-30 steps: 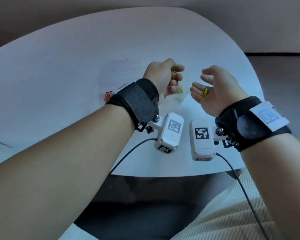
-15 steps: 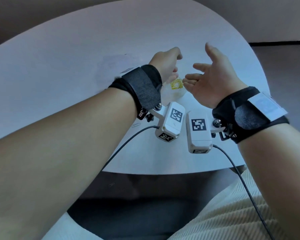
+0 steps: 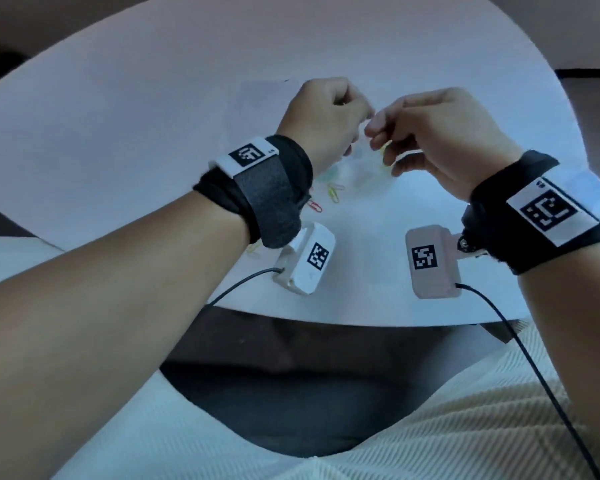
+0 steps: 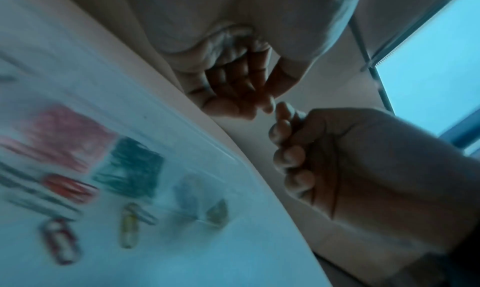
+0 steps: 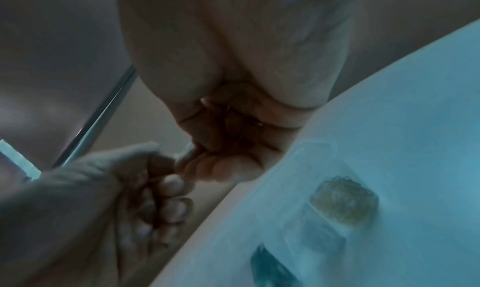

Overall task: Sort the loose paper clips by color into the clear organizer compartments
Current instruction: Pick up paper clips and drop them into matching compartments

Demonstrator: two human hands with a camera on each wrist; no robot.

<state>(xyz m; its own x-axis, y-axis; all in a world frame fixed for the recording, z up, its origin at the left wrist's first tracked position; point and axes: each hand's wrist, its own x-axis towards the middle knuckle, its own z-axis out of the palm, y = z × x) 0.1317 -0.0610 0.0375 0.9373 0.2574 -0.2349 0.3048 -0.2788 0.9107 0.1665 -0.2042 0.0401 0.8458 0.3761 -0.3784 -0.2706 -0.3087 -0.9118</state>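
Observation:
Both hands hover over the clear organizer (image 3: 359,169), fingers curled and tips nearly touching. My left hand (image 3: 359,121) pinches thumb to forefinger; no clip shows between them in the left wrist view (image 4: 267,104). My right hand (image 3: 381,136) is curled, and the right wrist view shows thin yellow clip wire (image 5: 245,118) in its palm. The organizer (image 4: 182,131) holds red clips (image 4: 62,135), dark green clips (image 4: 132,166) and yellow clips (image 5: 342,203) in separate compartments. Loose on the table are a yellow clip (image 3: 335,195), a red clip (image 3: 314,206) and a pale green one (image 3: 328,174).
The white round table (image 3: 153,116) has its near edge just behind my wrists. Cables run from both wrist cameras (image 3: 305,259) over that edge to my lap. Another clip (image 3: 253,247) lies half hidden under my left wrist.
The right hand, spread open half a second ago, has curled shut. Both hands have turned knuckles-up and come together over the organizer. The view has tilted, so loose clips now show.

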